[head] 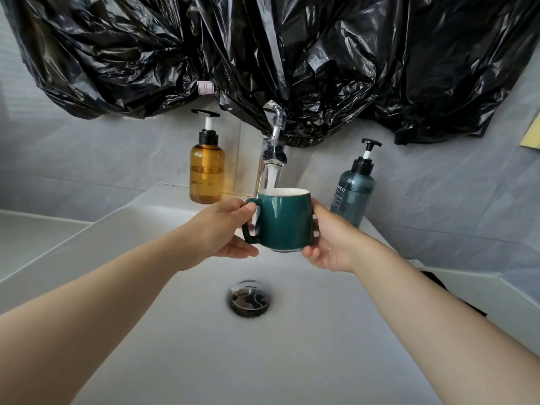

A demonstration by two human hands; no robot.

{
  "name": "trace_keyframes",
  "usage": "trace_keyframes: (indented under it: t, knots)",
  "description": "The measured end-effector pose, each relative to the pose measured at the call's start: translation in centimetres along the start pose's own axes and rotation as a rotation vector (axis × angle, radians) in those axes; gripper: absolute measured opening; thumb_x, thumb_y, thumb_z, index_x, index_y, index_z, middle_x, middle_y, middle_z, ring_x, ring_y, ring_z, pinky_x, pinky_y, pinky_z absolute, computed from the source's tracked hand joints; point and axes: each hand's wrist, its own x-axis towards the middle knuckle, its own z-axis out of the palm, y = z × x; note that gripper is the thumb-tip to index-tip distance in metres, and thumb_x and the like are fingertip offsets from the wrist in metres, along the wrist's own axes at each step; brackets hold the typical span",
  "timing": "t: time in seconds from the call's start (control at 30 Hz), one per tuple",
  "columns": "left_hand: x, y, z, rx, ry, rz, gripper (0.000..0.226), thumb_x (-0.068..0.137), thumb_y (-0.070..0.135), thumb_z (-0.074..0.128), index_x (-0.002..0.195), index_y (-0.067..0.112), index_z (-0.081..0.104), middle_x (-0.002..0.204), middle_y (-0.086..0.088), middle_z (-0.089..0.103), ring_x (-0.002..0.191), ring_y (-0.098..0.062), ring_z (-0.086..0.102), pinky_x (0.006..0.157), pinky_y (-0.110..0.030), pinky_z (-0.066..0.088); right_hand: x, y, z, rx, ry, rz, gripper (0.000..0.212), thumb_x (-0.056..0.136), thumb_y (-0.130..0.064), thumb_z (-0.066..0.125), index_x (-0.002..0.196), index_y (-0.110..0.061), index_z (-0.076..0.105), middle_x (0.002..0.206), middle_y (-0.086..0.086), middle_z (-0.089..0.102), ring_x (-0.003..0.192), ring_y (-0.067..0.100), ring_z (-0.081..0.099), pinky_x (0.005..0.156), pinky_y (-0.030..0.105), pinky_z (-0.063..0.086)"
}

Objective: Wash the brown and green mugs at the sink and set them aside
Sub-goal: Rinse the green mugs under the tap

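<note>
Holding the green mug upright under the tap, I have both hands on it above the white sink. A white stream of water runs from the spout and falls just inside the mug's far rim, towards its left side. From this angle I cannot see how full the mug is.

An amber pump bottle stands on the back ledge to the left of the tap, with liquid showing through it up to a line a little below its shoulder. A blue-grey pump bottle stands on the ledge to the right, with part of a printed word on it; how much is in it I cannot tell.

The mug is glossy dark green outside and white inside, with a pale rim, a rounded body and a small foot at the base. Its handle points left. My left hand grips that handle, fingers curled round it and thumb lying beneath, near the base. My right hand cups the opposite side, thumb by the bottom edge and fingers wrapped behind the mug out of sight.

Below the mug, well apart from it, the round metal drain sits in the basin floor. Crinkled black plastic sheeting hangs over the grey tiled wall behind the tap.
</note>
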Motion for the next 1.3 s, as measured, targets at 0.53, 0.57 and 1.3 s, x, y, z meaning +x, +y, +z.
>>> trace_keyframes:
  t: [0.53,0.57,1.3]
  knots:
    - [0.7,0.7,-2.7,-0.055,0.213,-0.06,0.024,0.102,0.03,0.05,0.101,0.009,0.061,0.118,-0.014,0.058,0.103,-0.037,0.062,0.076,-0.052,0.061,-0.9,-5.1,1.0,-0.495,0.416,-1.026,0.035,0.099,-0.021,0.046,0.133,-0.024,0.055,0.131,-0.006,0.059,0.115,0.008,0.055,0.101,0.029,0.044]
    - [0.8,0.6,-2.8,-0.073,0.206,-0.067,0.023,0.102,0.03,0.05,0.101,0.009,0.06,0.12,-0.015,0.058,0.105,-0.038,0.062,0.076,-0.052,0.061,-1.0,-6.3,1.4,-0.549,0.4,-1.057,0.042,0.1,-0.02,0.045,0.141,-0.024,0.047,0.142,-0.006,0.051,0.124,0.007,0.048,0.106,0.027,0.038]
    - [-0.9,1.3,-1.7,-0.115,0.141,-0.09,0.027,0.1,0.032,0.055,0.109,0.007,0.06,0.121,-0.017,0.058,0.106,-0.036,0.061,0.075,-0.052,0.061,-3.4,0.8,-0.6,-0.336,0.233,-0.621,0.018,0.098,-0.032,0.051,0.103,-0.021,0.065,0.103,-0.006,0.065,0.101,0.011,0.06,0.101,0.041,0.049]
